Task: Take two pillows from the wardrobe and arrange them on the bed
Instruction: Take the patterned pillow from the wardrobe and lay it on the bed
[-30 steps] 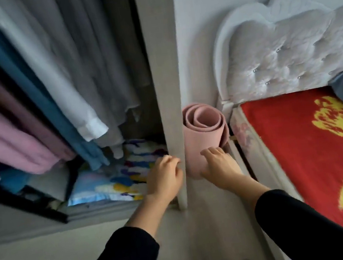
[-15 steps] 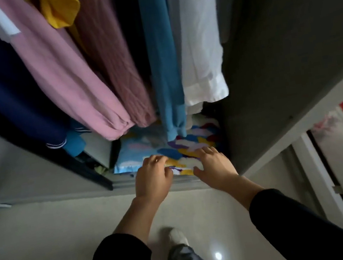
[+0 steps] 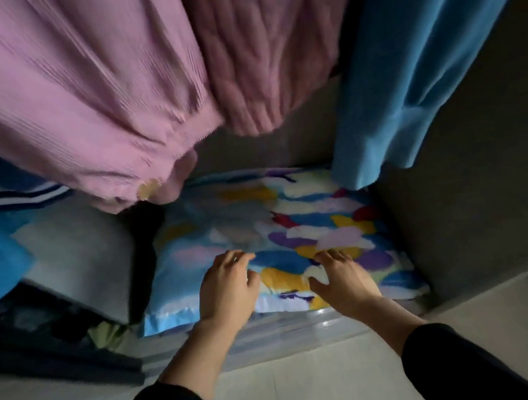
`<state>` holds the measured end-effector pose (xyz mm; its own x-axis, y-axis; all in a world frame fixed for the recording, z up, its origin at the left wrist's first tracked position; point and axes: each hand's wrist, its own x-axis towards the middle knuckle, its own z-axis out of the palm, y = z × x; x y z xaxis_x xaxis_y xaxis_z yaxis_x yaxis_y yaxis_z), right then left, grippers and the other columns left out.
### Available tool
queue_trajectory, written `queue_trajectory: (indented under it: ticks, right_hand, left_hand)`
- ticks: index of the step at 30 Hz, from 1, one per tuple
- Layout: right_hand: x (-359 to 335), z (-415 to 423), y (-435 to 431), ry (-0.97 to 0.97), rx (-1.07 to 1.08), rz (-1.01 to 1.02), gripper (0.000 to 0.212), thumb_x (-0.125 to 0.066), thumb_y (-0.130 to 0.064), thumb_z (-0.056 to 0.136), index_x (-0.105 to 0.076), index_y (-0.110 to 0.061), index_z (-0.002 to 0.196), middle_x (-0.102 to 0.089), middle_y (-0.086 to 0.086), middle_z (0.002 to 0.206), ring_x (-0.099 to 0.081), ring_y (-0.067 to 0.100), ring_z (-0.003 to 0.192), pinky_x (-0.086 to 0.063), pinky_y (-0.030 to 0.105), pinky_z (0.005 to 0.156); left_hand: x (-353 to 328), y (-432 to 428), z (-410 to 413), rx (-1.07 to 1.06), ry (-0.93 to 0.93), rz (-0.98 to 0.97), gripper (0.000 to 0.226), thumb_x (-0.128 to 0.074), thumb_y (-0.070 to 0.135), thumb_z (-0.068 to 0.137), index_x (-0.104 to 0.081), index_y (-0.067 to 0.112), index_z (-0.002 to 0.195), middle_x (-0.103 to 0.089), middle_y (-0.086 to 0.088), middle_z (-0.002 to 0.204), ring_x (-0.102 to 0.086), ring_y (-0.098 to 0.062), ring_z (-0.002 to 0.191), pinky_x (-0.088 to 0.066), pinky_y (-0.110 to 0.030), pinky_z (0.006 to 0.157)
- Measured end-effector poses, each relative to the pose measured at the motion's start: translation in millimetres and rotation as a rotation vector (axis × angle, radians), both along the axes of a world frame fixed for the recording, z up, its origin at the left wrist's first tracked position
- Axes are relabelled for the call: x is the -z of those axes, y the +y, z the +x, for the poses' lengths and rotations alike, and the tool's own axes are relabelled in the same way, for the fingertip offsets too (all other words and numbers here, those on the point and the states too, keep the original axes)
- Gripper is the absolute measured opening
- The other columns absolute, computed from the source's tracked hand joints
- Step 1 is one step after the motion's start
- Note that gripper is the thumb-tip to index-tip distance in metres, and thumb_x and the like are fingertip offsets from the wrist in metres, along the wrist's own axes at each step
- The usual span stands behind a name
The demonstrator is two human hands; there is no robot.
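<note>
A pillow with a bright blue, yellow, purple and white patchwork print lies flat on the wardrobe floor, under the hanging clothes. My left hand rests on its near left part, fingers spread and slightly curled. My right hand lies palm down on its near right part, fingers apart. Neither hand has closed around the pillow. I see only this one pillow; whether another lies beneath it is hidden. The bed is out of view.
Pink garments, a mauve knit and a blue garment hang low over the pillow. A grey wardrobe wall stands at the right. A pale box and dark clutter sit at the left. Pale floor lies below.
My view has swung from the bed and wardrobe edge into the wardrobe and moved closer. Both hands have gone forward from the door edge onto the top of the pillow.
</note>
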<state>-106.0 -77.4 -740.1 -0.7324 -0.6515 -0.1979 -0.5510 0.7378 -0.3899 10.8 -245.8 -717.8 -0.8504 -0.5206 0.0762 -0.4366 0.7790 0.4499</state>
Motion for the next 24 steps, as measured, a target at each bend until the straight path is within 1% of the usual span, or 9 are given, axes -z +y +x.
queue_trajectory:
  ticks: [4,7,10,13,16,19,21,22,24]
  right_hand:
    - [107,-39,-28,0.029,0.067,-0.010,0.051,-0.055,-0.041,0.087,-0.044,-0.017,0.131,-0.052,0.008,0.130,-0.046,0.028,0.121,-0.045,0.037,0.094]
    - [162,-72,-46,0.117,0.063,-0.076,0.043,-0.052,-0.041,0.089,-0.050,-0.017,0.125,-0.053,0.008,0.129,-0.046,0.027,0.120,-0.045,0.037,0.094]
    - [196,-97,-58,0.181,0.081,-0.078,0.054,-0.051,-0.045,0.089,-0.044,-0.013,0.132,-0.044,0.009,0.142,-0.039,0.025,0.130,-0.040,0.036,0.102]
    - [221,-120,-68,0.191,0.112,-0.092,0.062,-0.053,-0.050,0.086,-0.038,-0.014,0.135,-0.035,0.009,0.148,-0.029,0.024,0.138,-0.030,0.040,0.111]
    - [235,-144,-76,0.164,0.155,-0.016,0.082,-0.045,-0.064,0.084,-0.023,-0.012,0.144,-0.021,0.007,0.156,-0.015,0.022,0.144,-0.018,0.044,0.117]
    - [246,-161,-80,0.171,0.127,0.040,0.092,-0.036,-0.072,0.082,-0.013,-0.013,0.148,-0.013,0.006,0.158,-0.007,0.021,0.146,-0.008,0.045,0.118]
    - [256,-168,-83,0.208,0.101,0.021,0.090,-0.034,-0.072,0.081,-0.015,-0.015,0.148,-0.015,0.004,0.158,-0.006,0.021,0.146,-0.005,0.044,0.118]
    - [260,-169,-84,0.236,0.089,-0.004,0.086,-0.035,-0.071,0.082,-0.019,-0.016,0.147,-0.018,0.004,0.157,-0.008,0.022,0.146,-0.006,0.044,0.117]
    - [265,-170,-85,0.291,0.072,-0.062,0.072,-0.039,-0.065,0.086,-0.032,-0.021,0.143,-0.028,0.003,0.154,-0.014,0.023,0.144,-0.011,0.044,0.117]
  left_hand:
    - [101,-47,-37,0.073,0.043,-0.093,0.035,-0.063,0.014,0.078,-0.064,0.009,0.112,-0.063,-0.012,0.120,-0.055,-0.026,0.115,-0.044,-0.035,0.098]
    - [155,-77,-70,0.095,0.019,-0.203,0.044,-0.058,0.025,0.085,-0.054,0.008,0.125,-0.050,-0.016,0.137,-0.043,-0.027,0.129,-0.035,-0.037,0.108]
    - [187,-103,-100,0.081,-0.076,-0.278,0.059,-0.049,0.042,0.089,-0.037,0.010,0.137,-0.035,-0.016,0.148,-0.029,-0.027,0.138,-0.026,-0.038,0.113]
    - [209,-125,-122,0.063,-0.137,-0.287,0.073,-0.048,0.054,0.085,-0.030,0.011,0.141,-0.029,-0.016,0.151,-0.024,-0.028,0.139,-0.023,-0.039,0.112]
    - [226,-142,-135,0.060,-0.172,-0.305,0.080,-0.045,0.063,0.081,-0.029,0.013,0.141,-0.029,-0.012,0.152,-0.023,-0.027,0.139,-0.021,-0.040,0.112]
    - [234,-150,-142,0.103,-0.201,-0.334,0.082,-0.029,0.070,0.077,-0.028,0.021,0.142,-0.027,-0.004,0.153,-0.020,-0.024,0.141,-0.016,-0.040,0.113]
    - [240,-155,-147,0.123,-0.184,-0.342,0.076,-0.026,0.067,0.077,-0.032,0.025,0.141,-0.031,-0.001,0.152,-0.025,-0.022,0.140,-0.018,-0.038,0.113]
    - [241,-156,-149,0.134,-0.172,-0.349,0.070,-0.025,0.064,0.080,-0.036,0.027,0.139,-0.035,-0.001,0.150,-0.029,-0.021,0.139,-0.020,-0.037,0.113]
    - [243,-154,-153,0.168,-0.152,-0.380,0.060,-0.023,0.055,0.087,-0.046,0.026,0.134,-0.044,-0.003,0.145,-0.038,-0.022,0.134,-0.025,-0.034,0.110]
